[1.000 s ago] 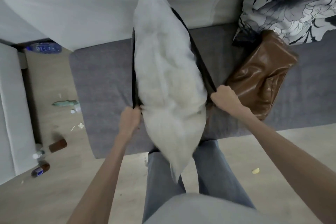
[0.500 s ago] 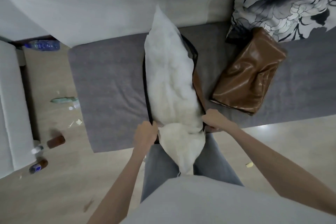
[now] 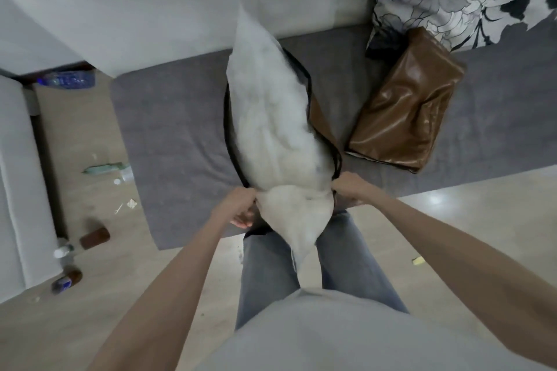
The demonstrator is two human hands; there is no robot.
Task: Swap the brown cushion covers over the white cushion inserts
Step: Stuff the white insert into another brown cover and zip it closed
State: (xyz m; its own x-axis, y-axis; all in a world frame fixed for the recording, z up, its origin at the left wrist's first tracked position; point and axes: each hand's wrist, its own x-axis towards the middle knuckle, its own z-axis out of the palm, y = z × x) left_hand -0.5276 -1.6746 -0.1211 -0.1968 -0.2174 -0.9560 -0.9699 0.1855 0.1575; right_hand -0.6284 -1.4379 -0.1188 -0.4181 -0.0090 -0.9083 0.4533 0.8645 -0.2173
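Head view: our left hand (image 3: 241, 205) and right hand (image 3: 346, 190) each grip a side of the brown leather cushion cover's (image 3: 322, 120) open mouth; the soft white cushion insert (image 3: 271, 129) runs lengthwise straight away from us over the grey sofa seat (image 3: 168, 123)

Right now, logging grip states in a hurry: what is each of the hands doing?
Left hand: closed, gripping the left edge of the brown cushion cover.
Right hand: closed, gripping the cover's right edge, beside the white cushion insert.
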